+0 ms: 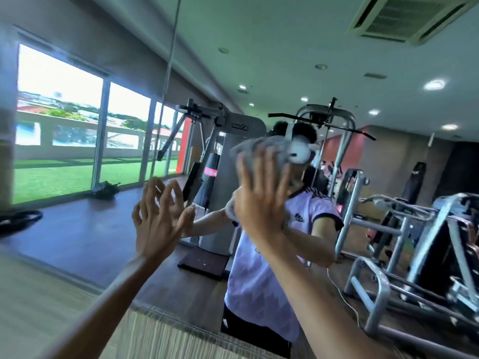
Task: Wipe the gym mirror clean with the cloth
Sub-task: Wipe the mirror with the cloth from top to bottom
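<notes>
The gym mirror (285,60) fills almost the whole view and reflects the room. My right hand (261,193) lies flat with spread fingers against the glass and presses a light grey cloth (261,147) onto it at about head height; the cloth shows above and between the fingers and is blurred. My left hand (158,216) rests on the mirror to the left and lower, fingertips touching the glass, fingers spread and slightly bent, holding nothing.
A vertical seam (169,73) between mirror panels runs left of my hands. The mirror's bottom edge meets a pale wood-grain ledge (166,330). Reflected in the glass are weight machines (427,229), windows (64,120), a dark floor and a person in a pale shirt.
</notes>
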`<state>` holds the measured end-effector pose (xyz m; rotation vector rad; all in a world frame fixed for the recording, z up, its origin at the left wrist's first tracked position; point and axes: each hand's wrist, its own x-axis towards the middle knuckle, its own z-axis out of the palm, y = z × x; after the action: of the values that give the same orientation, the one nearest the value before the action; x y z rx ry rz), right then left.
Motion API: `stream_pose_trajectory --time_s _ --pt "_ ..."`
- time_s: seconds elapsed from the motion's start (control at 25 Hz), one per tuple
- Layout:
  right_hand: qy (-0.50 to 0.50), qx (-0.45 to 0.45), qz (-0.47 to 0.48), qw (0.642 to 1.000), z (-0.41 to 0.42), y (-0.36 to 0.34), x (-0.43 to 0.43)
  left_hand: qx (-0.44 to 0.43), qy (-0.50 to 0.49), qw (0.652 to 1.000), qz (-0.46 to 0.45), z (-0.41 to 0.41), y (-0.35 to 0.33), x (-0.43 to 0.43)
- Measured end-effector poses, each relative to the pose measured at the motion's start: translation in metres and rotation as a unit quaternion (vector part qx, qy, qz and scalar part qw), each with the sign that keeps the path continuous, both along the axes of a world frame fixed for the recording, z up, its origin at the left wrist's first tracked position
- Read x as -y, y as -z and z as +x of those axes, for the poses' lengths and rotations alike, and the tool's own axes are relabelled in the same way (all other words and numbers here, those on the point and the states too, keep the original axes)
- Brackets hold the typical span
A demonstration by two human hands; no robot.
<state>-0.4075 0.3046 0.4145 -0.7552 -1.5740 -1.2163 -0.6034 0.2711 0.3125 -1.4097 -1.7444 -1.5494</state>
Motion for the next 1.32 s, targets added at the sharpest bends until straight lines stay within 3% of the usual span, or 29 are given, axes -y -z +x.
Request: stream_pose_trajectory --time_s 0.08,0.12,0.16,0.32,0.36,0.4,0.44,0.52,0.56,0.6,0.72,0.76,0.8,0.84,0.92,0.96,1.0,1.04,1.12,1.16,1.2,1.24,1.32 --pt "-0.007 0.249 0.011 0.968 -0.019 0.033 -0.001 -0.041 -0.008 0.999 -0.005 -0.014 0.006 0.002" --pt "-0.003 0.321 0.012 0.947 -0.021 0.028 -0.006 -0.055 -0.009 0.998 -0.009 -0.023 0.009 0.002" --pt "-0.004 0.331 0.010 0.943 -0.023 0.011 -0.009 -0.054 -0.011 0.998 -0.014 -0.032 0.010 0.003" --pt "-0.019 0.085 -0.003 0.996 -0.066 -0.041 -0.006 -0.038 -0.027 0.997 -0.054 -0.044 0.019 0.005" --pt "-0.029 0.063 -0.018 0.997 -0.080 -0.036 -0.003 -0.025 -0.027 0.997 -0.066 -0.043 0.023 0.006" --pt "-0.032 0.097 -0.034 0.994 -0.092 -0.024 -0.001 -0.009 -0.027 0.997 -0.074 -0.042 0.028 0.007" --pt "-0.033 0.198 -0.046 0.979 -0.102 -0.009 0.000 0.005 -0.028 0.996 -0.080 -0.042 0.034 0.008" --pt "-0.011 0.478 -0.067 0.876 -0.102 -0.012 0.002 0.019 -0.030 0.995 -0.095 -0.040 0.047 0.006" --pt "-0.006 0.546 -0.050 0.836 -0.102 -0.035 0.001 0.022 -0.035 0.994 -0.097 -0.040 0.053 0.005" --pt "-0.020 0.539 -0.031 0.842 -0.105 -0.058 -0.002 0.025 -0.041 0.994 -0.096 -0.040 0.058 0.004" --pt "-0.042 0.283 -0.039 0.957 -0.120 -0.082 -0.005 0.045 -0.037 0.993 -0.101 -0.033 0.063 0.004" --pt "-0.028 0.230 -0.041 0.972 -0.125 -0.067 -0.001 0.057 -0.030 0.992 -0.105 -0.029 0.065 0.005" --pt "-0.010 0.237 -0.049 0.970 -0.128 -0.043 0.000 0.068 -0.025 0.992 -0.108 -0.026 0.066 0.007" --pt "0.004 0.322 -0.044 0.946 -0.127 -0.019 0.001 0.077 -0.024 0.991 -0.108 -0.024 0.070 0.008" --pt "-0.002 0.574 -0.072 0.816 -0.113 -0.004 0.003 0.085 -0.025 0.990 -0.108 -0.021 0.082 0.011" --pt "-0.004 0.645 -0.089 0.759 -0.105 -0.019 0.004 0.087 -0.026 0.990 -0.112 -0.019 0.088 0.011" --pt "-0.006 0.650 -0.083 0.755 -0.101 -0.036 0.001 0.092 -0.028 0.989 -0.114 -0.017 0.092 0.010" --pt "-0.012 0.592 -0.072 0.803 -0.099 -0.047 -0.005 0.099 -0.032 0.988 -0.112 -0.013 0.094 0.009" --pt "-0.029 0.384 -0.037 0.922 -0.090 -0.045 -0.008 0.126 -0.038 0.986 -0.100 -0.002 0.092 0.006" --pt "-0.022 0.315 -0.024 0.948 -0.087 -0.027 -0.007 0.139 -0.034 0.985 -0.096 0.004 0.090 0.005" --pt "-0.021 0.296 -0.031 0.954 -0.082 0.001 -0.009 0.153 -0.025 0.983 -0.094 0.011 0.088 0.006" --pt "-0.028 0.339 -0.025 0.940 -0.073 0.029 -0.008 0.160 -0.016 0.983 -0.093 0.018 0.089 0.006" --pt "-0.054 0.526 -0.013 0.848 -0.047 0.054 -0.007 0.143 -0.009 0.985 -0.098 0.030 0.097 0.008"
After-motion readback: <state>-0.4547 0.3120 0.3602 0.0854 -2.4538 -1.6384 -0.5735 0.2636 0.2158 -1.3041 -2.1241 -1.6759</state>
